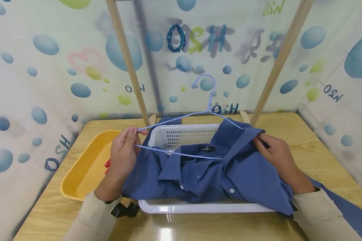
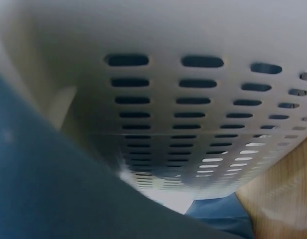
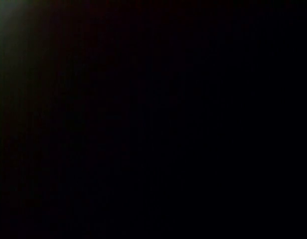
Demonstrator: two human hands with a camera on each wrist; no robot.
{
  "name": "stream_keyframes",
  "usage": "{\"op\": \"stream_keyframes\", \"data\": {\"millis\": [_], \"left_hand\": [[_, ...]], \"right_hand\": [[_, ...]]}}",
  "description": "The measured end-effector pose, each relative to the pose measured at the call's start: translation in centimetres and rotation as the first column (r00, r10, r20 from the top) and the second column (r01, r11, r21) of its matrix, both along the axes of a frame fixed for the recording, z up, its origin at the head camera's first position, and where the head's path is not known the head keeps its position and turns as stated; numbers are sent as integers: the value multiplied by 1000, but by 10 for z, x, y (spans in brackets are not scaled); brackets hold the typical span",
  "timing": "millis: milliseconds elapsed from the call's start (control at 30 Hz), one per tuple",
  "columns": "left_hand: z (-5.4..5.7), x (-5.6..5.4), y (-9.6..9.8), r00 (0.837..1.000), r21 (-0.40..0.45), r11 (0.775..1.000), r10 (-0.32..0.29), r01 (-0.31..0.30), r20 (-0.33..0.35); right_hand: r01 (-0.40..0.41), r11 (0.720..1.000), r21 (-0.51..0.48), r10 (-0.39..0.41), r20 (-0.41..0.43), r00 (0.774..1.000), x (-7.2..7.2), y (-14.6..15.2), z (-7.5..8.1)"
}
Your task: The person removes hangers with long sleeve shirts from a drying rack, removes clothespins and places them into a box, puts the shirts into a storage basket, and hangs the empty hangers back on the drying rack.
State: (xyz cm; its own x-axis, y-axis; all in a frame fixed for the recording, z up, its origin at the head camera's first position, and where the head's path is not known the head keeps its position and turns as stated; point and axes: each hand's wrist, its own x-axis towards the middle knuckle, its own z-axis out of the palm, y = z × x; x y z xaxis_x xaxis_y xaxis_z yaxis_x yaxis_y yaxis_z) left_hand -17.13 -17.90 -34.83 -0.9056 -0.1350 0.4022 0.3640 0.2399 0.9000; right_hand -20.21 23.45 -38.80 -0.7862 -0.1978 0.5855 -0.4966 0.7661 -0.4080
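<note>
1. Fingers (image 1: 132,132) of the left hand (image 1: 123,154) are pinching one end of the hanger (image 1: 209,109); fingers of the right hand (image 1: 273,149) are pinching the shirt (image 1: 241,174) near its collar; how the fingertips under the cloth are lying, I cannot tell.
2. Behind everything, a wall covering (image 1: 169,87) is showing blue and green drops and letters.
3. Below it, the wooden table (image 1: 319,144) is carrying the other things; at its far side a wooden frame (image 1: 126,57) is standing, with one post at left and one at right.
4. Blue and buttoned, the shirt is lying across the basket (image 1: 199,208); one long piece of it is stretching past the right sleeve (image 1: 319,211).
5. White and slotted, the basket is standing under the shirt; its wall is filling much of the left wrist view, where blue cloth is also showing; the right wrist view is showing almost only black.
6. To the left, a yellow tray (image 1: 78,180) is lying, partly hidden by the left hand.
7. Light blue, the hanger is pointing its hook upward; its right end is going inside the shirt's neck opening.
8. Red clips (image 1: 107,164) are lying in the tray; inside the collar, a dark label (image 1: 206,149) is showing.
</note>
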Motion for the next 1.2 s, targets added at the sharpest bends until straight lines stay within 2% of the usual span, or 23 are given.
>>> {"op": "stream_keyframes", "data": {"millis": [200,367,667,833,1200], "left_hand": [[2,0,-1,1000,63,998,-12,13,-14],[2,-1,0,1000,113,993,16,-14,-18],[3,-1,-1,999,139,990,37,-32,-34],[4,-2,-3,998,141,989,41,-34,-46],[4,-2,-9,997,68,995,77,-75,-27]], "right_hand": [[-8,1000,-5,8,-3,1000,0,-1,1],[-9,1000,-10,9,-19,1000,0,-1,0],[-9,1000,2,9,-41,999,-1,0,-2],[-7,1000,14,7,-38,999,-1,0,-2],[-16,1000,21,16,-22,1000,-1,-2,-2]]}}
